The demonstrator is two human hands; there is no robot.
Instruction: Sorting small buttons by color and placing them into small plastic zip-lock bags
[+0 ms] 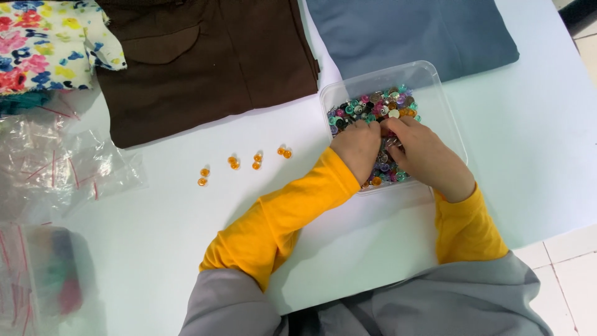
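Beads (380,106) of many colours fill a clear plastic box (435,87) that sits on the big white table (528,162), on the right side. Going from big to small: the table holds a brown cloth (211,62) at the top, folded flat, and a blue-grey cloth (410,31) just to the right of it, and the box's far edge touches the blue-grey one. A flowery cloth (43,37) lies in the top left corner, next to the brown one. Crinkly clear bags (62,168) lie on the left side of the table, well apart from the box. Both arms wear yellow sleeves (280,218) and reach into the box. The left hand (357,146) is curled, fingers down in the beads — I cannot tell if it grips one. The right hand (426,155) is curled too, its fingertips pushed into the beads close beside the left hand, and I cannot tell what it pinches either. Smallest of all are the orange beads (244,163) — they lie on the bare table in little pairs, in a row between the brown cloth and the left sleeve.
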